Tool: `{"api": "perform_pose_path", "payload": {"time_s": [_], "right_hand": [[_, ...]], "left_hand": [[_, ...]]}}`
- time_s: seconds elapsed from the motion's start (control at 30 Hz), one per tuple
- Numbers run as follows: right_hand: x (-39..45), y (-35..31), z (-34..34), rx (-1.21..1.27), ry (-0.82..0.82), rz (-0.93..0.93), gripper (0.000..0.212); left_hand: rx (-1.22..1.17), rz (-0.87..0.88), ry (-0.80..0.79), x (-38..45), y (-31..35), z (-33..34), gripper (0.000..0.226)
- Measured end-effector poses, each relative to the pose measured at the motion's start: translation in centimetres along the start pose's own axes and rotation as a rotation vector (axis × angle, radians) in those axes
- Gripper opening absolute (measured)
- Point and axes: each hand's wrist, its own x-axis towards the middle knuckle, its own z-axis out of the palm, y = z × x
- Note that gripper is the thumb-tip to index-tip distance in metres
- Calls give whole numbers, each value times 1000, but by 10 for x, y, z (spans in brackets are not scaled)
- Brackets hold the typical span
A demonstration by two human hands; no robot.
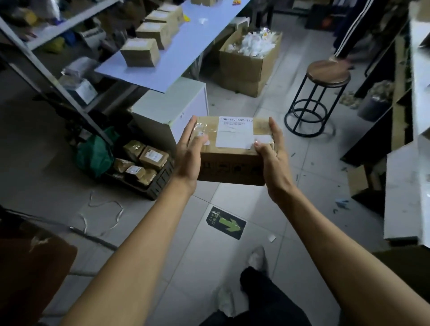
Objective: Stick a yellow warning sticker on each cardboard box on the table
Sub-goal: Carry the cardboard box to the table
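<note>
Standing on tiled floor, both arms out. I hold one cardboard box (230,160) between my palms, up off the floor and clear of the table (186,55). My left hand (189,154) presses flat on the box's left end, fingers straight, thumb lying over the top edge. My right hand (273,153) presses on the right end, fingers straight along the far side, thumb hooked onto the top by the white shipping label (235,133). Label faces up; clear tape crosses the top left of it.

Table sits ahead and to the left, well apart from the box in my hands. A row of cardboard boxes (152,35) stands on it. Something small and yellow (237,2) lies at the table's far end, possibly stickers; too blurred to tell.

Near the table: a round stool (325,76), an open carton (246,60) of white packets, a crate of parcels (144,163) on the floor.
</note>
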Motion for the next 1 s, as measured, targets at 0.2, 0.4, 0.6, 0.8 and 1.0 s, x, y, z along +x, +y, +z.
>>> {"api": "perform_pose_path", "payload": {"time_s": [0.2,0.4,0.6,0.8,1.0], "right_hand": [[119,16,-18,20,44,18,73],[244,14,-33,10,16,39,70],[349,14,-21,-23,-19,71,71],[461,21,-8,-42,-43,93,71],[586,20,13,-48,6,105,70]], "left_hand": [[20,-38,-29,114,-6,47,43],[14,-66,-36,226,-1,92,38],[20,-99,32,322,4,107,38],[23,-93,94,433,-2,120,52],[-14,-113,39,566,3,136,56]]}}
